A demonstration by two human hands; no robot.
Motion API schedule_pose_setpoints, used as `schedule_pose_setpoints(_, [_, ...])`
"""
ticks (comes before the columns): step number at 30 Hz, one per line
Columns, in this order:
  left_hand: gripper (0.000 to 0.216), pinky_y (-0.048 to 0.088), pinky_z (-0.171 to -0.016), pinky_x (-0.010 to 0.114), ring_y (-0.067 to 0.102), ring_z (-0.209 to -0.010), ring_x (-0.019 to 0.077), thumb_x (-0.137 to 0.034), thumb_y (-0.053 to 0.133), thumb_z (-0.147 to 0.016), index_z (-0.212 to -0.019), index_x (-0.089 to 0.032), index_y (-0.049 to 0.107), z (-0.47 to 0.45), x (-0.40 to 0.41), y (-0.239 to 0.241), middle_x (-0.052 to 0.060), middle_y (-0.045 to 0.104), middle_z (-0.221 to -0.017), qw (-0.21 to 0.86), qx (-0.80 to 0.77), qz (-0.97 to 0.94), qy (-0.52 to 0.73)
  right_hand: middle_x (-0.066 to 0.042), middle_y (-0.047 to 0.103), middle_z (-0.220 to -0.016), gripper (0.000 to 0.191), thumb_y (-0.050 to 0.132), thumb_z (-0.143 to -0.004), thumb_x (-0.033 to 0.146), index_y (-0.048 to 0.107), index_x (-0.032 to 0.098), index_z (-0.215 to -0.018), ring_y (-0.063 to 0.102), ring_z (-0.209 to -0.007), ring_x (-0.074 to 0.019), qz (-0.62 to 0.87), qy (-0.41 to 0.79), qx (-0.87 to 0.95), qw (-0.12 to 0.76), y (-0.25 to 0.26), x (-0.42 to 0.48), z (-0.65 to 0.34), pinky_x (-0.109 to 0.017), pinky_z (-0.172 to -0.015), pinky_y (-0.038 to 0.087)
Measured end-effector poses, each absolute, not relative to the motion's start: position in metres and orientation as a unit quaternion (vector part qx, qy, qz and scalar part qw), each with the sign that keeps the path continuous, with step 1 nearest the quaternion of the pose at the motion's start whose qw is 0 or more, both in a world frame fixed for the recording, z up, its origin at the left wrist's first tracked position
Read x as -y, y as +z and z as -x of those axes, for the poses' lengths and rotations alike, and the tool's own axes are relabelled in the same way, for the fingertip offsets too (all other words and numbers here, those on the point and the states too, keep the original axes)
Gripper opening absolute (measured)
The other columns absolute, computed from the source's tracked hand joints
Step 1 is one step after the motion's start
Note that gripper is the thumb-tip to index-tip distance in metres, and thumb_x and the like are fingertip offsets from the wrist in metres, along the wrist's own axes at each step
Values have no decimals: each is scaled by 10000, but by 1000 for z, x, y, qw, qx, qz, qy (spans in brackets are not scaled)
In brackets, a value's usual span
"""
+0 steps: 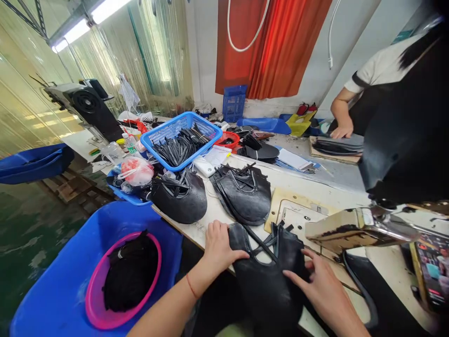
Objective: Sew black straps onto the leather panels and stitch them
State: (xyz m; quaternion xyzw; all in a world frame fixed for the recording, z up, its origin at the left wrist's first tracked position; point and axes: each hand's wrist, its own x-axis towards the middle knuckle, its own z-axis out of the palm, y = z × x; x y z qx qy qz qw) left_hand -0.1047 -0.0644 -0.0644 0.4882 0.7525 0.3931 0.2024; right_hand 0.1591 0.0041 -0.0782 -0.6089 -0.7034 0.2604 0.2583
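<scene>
A black leather shoe upper [263,281] with crossing straps is spread in front of me at the table's edge. My left hand [219,245] is closed on its upper left side, the thumb lying across the leather. On the opposite side my right hand [321,283] grips the edge, thumb in front and the other fingers partly hidden behind. Just beyond lies a stack of similar uppers [245,194], with another strapped upper [180,199] left of it. The sewing machine [358,229] stands close to the right of my right hand.
A blue basket [213,123] of black strips stands at the back. Lower left, a blue bin [70,267] holds a pink basin [90,299] with black material. A phone [433,267] sits far right. Across the table, a co-worker's hand [343,130] rests on stacked dark pieces.
</scene>
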Motion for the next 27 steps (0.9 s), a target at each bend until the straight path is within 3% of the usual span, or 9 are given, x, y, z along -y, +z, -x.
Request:
schedule_pose_setpoints(5, [757,412,-908,434,444,-1008,300,-483,926,-440,-1008,-145,556,92,65,-76,105,499,-1070,152,-784,-537,273,-18,605,-804,646,634,-679,557,544,216,-1220,593,-737,-249,622,267,663,320,-79,10,-157,-408,-732,476])
schedule_pose_setpoints(8, [873,403,-943,431,439,-1036,296,-499,927,-428,-1124,-150,531,97,59,-74,97,485,-1106,161,-779,-544,266,15,610,-720,548,767,-601,509,616,226,-1045,602,-716,-221,610,443,545,367,-63,15,-156,-352,-713,500])
schedule_pose_setpoints(10, [919,396,-960,436,432,-1055,299,-530,921,-412,-1159,-167,527,100,58,-73,92,475,-1125,170,-778,-549,255,3,664,-759,486,851,-541,450,637,229,-917,635,-763,-225,580,600,431,344,-50,22,-158,-307,-665,521])
schedule_pose_setpoints(12, [893,399,-952,431,430,-1057,301,-551,917,-396,-1114,-168,549,102,56,-71,92,471,-1124,177,-778,-552,241,-22,731,-883,494,871,-557,423,662,239,-965,675,-861,-258,547,697,346,310,-37,29,-157,-316,-683,548])
schedule_pose_setpoints(15, [851,402,-937,424,430,-1048,303,-534,928,-364,-1032,-154,562,102,51,-67,101,474,-1109,184,-780,-554,225,-63,765,-1011,591,845,-628,420,658,242,-1160,691,-982,-308,520,743,300,295,-25,37,-148,-402,-821,561])
schedule_pose_setpoints(19, [675,407,-900,411,440,-1031,301,-409,943,-400,-900,-170,557,97,48,-59,100,491,-1086,215,-770,-554,234,-109,765,-1049,678,862,-605,330,653,171,-1230,700,-1001,-332,525,757,265,284,-28,43,-133,-447,-917,537])
schedule_pose_setpoints(23, [303,408,-825,345,497,-914,222,-139,769,-623,-749,-192,499,91,61,-50,46,547,-932,263,-730,-526,348,-120,761,-1063,691,843,-592,315,655,174,-1241,713,-954,-364,539,762,219,283,-36,50,-132,-487,-879,561])
schedule_pose_setpoints(25, [213,413,-800,330,524,-825,186,-90,658,-660,-690,-191,473,88,73,-44,15,560,-817,335,-680,-483,439,-119,751,-1100,678,831,-604,342,656,202,-1244,699,-990,-386,537,763,221,282,-37,56,-137,-514,-882,557])
schedule_pose_setpoints(27, [136,442,-759,327,561,-743,169,-114,620,-659,-740,-180,533,85,88,-38,4,586,-761,482,-586,-389,523,-106,737,-1147,653,830,-615,377,664,231,-1230,660,-1084,-389,526,759,247,294,-38,62,-143,-505,-929,536])
